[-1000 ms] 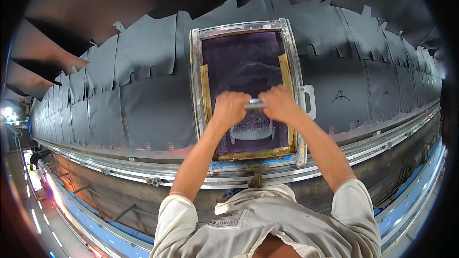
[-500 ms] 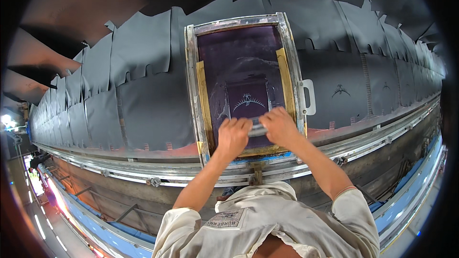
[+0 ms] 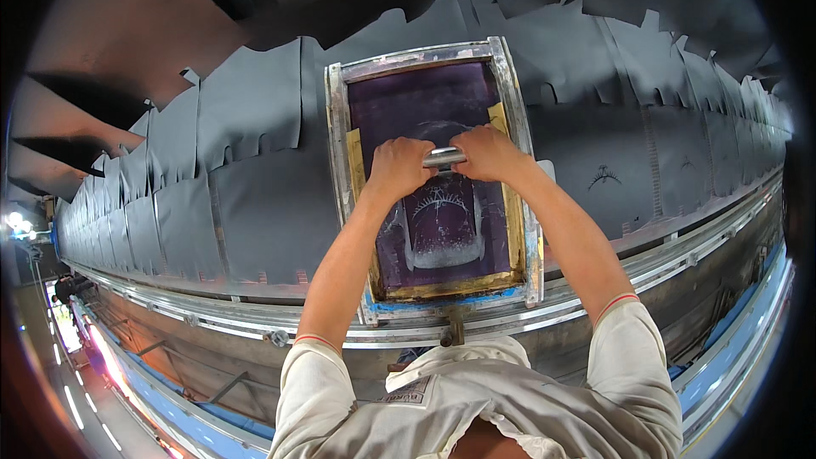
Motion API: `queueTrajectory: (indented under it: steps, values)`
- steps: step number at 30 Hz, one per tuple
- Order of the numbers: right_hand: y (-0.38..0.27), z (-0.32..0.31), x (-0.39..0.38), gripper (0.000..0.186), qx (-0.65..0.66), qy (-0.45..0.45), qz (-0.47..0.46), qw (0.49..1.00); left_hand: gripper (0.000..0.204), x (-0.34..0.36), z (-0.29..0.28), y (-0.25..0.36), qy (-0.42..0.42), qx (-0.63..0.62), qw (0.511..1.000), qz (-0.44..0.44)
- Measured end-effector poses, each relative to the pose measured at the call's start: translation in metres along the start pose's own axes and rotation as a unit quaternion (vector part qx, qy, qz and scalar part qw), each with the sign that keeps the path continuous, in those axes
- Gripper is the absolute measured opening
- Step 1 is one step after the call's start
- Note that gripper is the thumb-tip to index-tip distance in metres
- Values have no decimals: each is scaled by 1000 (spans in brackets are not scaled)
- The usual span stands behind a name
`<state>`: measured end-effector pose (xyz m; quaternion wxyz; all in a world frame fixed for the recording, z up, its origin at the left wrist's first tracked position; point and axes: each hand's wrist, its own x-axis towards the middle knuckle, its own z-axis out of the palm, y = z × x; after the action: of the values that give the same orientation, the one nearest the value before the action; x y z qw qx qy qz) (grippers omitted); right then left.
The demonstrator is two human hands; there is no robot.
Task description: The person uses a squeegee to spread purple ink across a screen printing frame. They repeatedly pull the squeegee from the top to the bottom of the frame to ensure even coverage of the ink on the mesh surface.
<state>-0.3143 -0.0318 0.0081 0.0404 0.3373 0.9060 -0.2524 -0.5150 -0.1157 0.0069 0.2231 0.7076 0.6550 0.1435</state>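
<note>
Both my hands grip a metal-edged squeegee (image 3: 444, 158) over the upper half of a printing screen. My left hand (image 3: 399, 168) is wrapped round its left end and my right hand (image 3: 490, 155) round its right end. The screen's metal frame (image 3: 337, 110) surrounds dark purple mesh (image 3: 408, 93) with yellow tape along the sides. Below the squeegee, a pale arched design (image 3: 439, 201) shows in the mesh. Nearer me lies a curved band of whitish ink (image 3: 445, 255). The squeegee's lower edge is hidden from me.
Dark fabric panels (image 3: 263, 195) cover the long table on both sides of the screen. One panel to the right bears a printed arched motif (image 3: 605, 177). Metal rails (image 3: 229, 310) with small clamps run along the near edge. A white handle (image 3: 546, 172) projects from the frame's right side.
My hands have pushed the squeegee away from me, from the screen's near end to above the design. A whitish ink band now shows where they were.
</note>
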Motion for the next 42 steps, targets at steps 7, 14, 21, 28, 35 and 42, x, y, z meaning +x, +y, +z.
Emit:
queueTrajectory:
  steps: [7, 14, 21, 28, 35, 42]
  values:
    - [-1, 6, 2, 23, 12, 32, -13, 999, 19, 2, 2, -4, 2, 11, 1000, 28]
    - [-39, 53, -84, 18, -15, 32, -19, 999, 16, -85, 41, 21, 42, -19, 996, 72]
    - [-64, 41, -144, 42, 239, 57, 38, 969, 18, -134, 49, 35, 49, -24, 994, 99]
    - [59, 48, -125, 30, 170, 378, 314, 854, 21, -35, 10, 2, 59, 37, 996, 51]
    - [67, 49, -119, 24, 227, 399, 306, 834, 43, -117, 63, 26, 162, 41, 982, 91]
    - [52, 32, -129, 24, 289, 374, 313, 824, 49, -219, 84, 72, 181, 24, 981, 69]
